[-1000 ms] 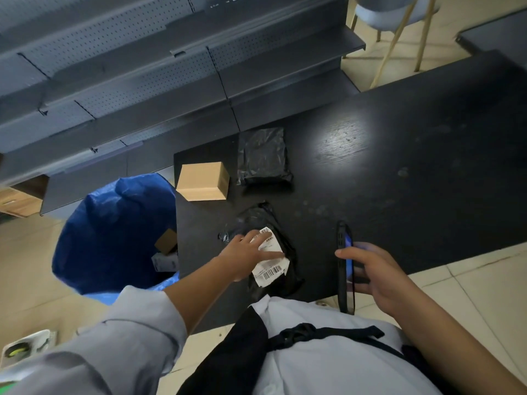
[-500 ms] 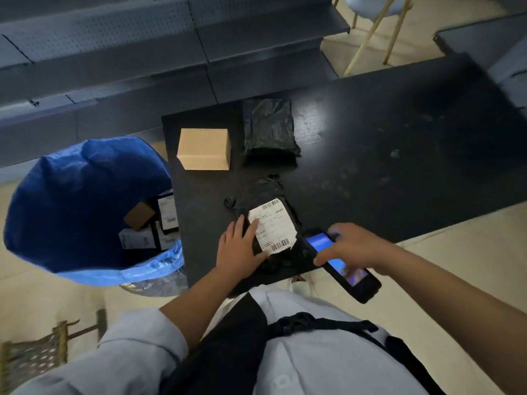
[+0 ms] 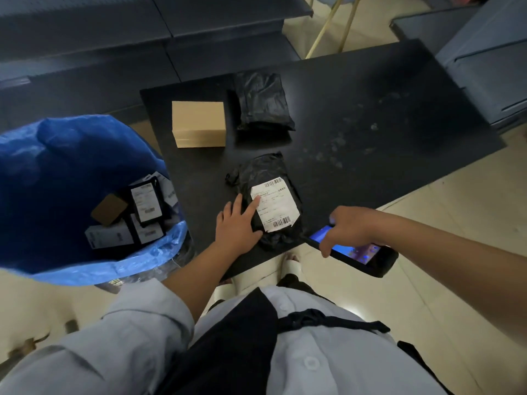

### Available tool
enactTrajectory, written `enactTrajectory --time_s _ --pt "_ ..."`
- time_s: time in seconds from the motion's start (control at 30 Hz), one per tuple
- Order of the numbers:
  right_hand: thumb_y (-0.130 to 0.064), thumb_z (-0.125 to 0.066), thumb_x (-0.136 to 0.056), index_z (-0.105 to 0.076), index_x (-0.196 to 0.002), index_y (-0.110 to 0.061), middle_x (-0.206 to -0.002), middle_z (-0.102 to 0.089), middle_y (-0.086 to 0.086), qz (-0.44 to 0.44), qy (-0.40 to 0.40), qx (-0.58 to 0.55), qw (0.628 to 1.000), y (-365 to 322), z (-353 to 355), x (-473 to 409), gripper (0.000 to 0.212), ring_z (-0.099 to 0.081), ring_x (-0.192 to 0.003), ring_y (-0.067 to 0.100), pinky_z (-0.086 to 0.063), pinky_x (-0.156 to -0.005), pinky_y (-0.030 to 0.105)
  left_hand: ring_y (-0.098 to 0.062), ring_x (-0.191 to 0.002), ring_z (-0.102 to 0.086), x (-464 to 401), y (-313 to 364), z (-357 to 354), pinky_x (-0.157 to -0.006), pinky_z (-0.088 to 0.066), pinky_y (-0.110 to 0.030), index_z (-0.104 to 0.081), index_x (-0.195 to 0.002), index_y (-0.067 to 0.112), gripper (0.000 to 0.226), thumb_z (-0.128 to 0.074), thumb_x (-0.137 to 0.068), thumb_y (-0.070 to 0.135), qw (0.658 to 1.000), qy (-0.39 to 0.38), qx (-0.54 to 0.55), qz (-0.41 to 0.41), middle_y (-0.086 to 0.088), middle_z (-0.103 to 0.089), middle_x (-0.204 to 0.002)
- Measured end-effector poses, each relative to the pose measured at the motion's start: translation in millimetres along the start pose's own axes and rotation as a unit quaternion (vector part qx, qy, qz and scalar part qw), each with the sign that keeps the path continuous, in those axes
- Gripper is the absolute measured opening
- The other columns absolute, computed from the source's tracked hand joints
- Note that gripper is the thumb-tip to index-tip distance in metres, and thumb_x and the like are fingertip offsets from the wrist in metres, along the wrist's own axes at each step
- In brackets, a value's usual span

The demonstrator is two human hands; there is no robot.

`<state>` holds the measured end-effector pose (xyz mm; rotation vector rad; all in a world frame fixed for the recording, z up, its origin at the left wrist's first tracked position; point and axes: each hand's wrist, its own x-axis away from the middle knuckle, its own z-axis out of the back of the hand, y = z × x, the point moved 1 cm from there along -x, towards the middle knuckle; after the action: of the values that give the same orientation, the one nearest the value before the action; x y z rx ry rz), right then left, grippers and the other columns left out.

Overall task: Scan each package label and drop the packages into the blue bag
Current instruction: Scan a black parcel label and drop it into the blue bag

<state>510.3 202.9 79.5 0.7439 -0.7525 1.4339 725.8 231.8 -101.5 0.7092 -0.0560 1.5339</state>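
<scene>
A black plastic package (image 3: 263, 172) lies near the front edge of the black table (image 3: 370, 115), its white barcode label (image 3: 275, 203) facing up. My left hand (image 3: 235, 223) presses flat on the package, fingers straight, fingertips on the label's left edge. My right hand (image 3: 350, 228) grips a handheld scanner (image 3: 359, 252) with a lit blue screen, just right of the package and pointed at it. The blue bag (image 3: 57, 172) stands open at the table's left, with several labelled packages inside.
A brown cardboard box (image 3: 198, 126) and a second black plastic package (image 3: 262, 101) sit farther back on the table. Grey shelving runs along the back and at the right. Wooden chair legs (image 3: 328, 27) stand behind the table on the tiled floor.
The label, curled under my left hand before, now lies flat and face up. My right hand turned the scanner from upright to level and brought it beside the package.
</scene>
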Motion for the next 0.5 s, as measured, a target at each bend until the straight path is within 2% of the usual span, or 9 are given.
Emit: enactTrajectory --time_s 0.2,0.37,0.5 --pt "-0.05 -0.08 -0.066 -0.055 -0.079 -0.016 -0.07 -0.059 0.003 -0.019 0.005 0.02 1.0 -20 -16 14 0.045 -0.058 -0.061 0.024 -0.038 -0.056 0.027 -0.038 -0.155 -0.006 10 -13 0 -0.124 -0.011 -0.053 -0.002 -0.16 0.044 0.093 -0.064 -0.091 0.051 1.0 0.002 -0.006 -0.025 -0.008 0.002 -0.17" --pt "-0.05 -0.081 -0.062 -0.057 -0.084 -0.015 -0.077 -0.063 0.005 -0.032 0.002 0.005 0.999 -23 -20 18 0.047 -0.064 -0.065 0.025 -0.043 -0.057 0.027 -0.038 -0.155 -0.001 14 -18 5 -0.124 -0.007 -0.054 -0.001 -0.159 0.044 0.093 -0.065 -0.091 0.05 1.0 -0.023 -0.013 -0.018 -0.006 0.005 -0.17" --pt "-0.044 -0.083 -0.059 -0.057 -0.082 -0.011 -0.073 -0.058 0.007 -0.037 -0.017 -0.046 0.998 -16 -24 17 0.049 -0.057 -0.055 0.023 -0.041 -0.051 0.024 -0.038 -0.155 -0.003 17 -18 7 -0.123 -0.008 -0.055 -0.008 -0.159 0.043 0.091 -0.066 -0.09 0.049 0.999 -0.035 0.038 -0.008 -0.006 0.002 -0.17"
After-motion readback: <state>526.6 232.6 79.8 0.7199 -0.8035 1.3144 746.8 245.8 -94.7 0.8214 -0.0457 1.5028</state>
